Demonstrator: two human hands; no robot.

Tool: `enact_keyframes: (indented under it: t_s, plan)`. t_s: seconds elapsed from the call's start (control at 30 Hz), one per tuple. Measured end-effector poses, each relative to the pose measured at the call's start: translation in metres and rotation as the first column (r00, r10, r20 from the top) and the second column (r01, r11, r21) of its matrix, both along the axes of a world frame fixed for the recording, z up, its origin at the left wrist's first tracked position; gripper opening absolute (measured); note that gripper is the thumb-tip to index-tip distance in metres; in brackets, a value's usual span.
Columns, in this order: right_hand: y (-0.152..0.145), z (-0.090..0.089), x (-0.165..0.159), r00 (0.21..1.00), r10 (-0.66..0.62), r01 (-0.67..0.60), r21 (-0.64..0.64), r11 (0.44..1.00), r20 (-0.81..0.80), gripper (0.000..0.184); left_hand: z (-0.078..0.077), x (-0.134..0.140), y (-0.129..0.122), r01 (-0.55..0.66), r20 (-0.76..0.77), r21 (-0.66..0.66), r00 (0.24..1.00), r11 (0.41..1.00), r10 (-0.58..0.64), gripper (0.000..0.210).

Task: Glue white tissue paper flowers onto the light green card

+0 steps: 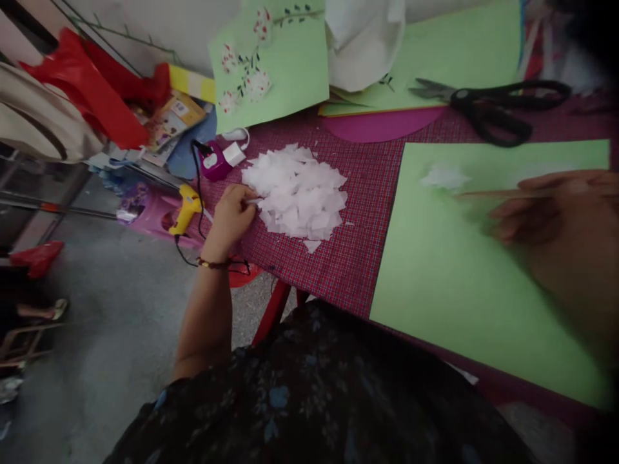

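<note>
My left hand (235,216) pinches a small white paper piece at the left edge of a heap of white paper pieces (300,193). At the right, my right hand (536,219), blurred, holds a thin wooden stick (493,193) between its fingers. The stick's tip points left, close beneath a small white paper cluster (445,177) on a green sheet (435,258). That sheet lies on the table's checked red cloth (360,258). Whether the tip touches the cluster I cannot tell.
Black-handled scissors (483,103) lie beyond the green sheet. Behind the heap is a green sheet with paper flowers (275,77). A purple power adapter (216,161) and a yellow glue gun (187,209) are to the left. A red bag (91,90) is further left.
</note>
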State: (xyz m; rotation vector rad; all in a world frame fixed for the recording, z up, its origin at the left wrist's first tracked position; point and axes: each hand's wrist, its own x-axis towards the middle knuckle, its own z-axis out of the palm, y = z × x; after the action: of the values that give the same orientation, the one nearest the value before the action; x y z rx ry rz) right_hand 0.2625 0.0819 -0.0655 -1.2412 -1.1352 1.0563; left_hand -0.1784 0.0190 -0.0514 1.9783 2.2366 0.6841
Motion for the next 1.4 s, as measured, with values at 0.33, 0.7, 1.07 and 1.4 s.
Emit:
enact_keyframes:
  t_s: [0.33, 0.7, 1.07, 1.4]
  plan:
    - [-0.005, 0.009, -0.002, 0.998, 0.066, -0.067, -0.062, 0.996, -0.010, 0.014, 0.010, 0.012, -0.013, -0.198, 0.415, 0.125, 0.900, 0.972, 0.130, 0.011]
    - [-0.033, 0.026, -0.012, 0.947, 0.318, -0.309, 0.144, 0.940, -0.046, 0.010, 0.036, 0.198, 0.012, 0.327, 0.783, 0.004, 0.586, 0.945, -0.207, 0.009]
    - [-0.028, 0.019, -0.006, 0.929, 0.298, -0.350, 0.258, 0.900, 0.221, 0.016, 0.017, 0.264, 0.030, 0.423, 0.824, 0.078, 0.483, 0.903, -0.297, 0.026]
    - [-0.025, 0.022, -0.005, 0.949, 0.301, -0.314, 0.218, 0.924, 0.093, 0.014, 0.046, 0.257, 0.052, 0.505, 0.977, -0.157, 0.202, 0.849, 0.061, 0.012]
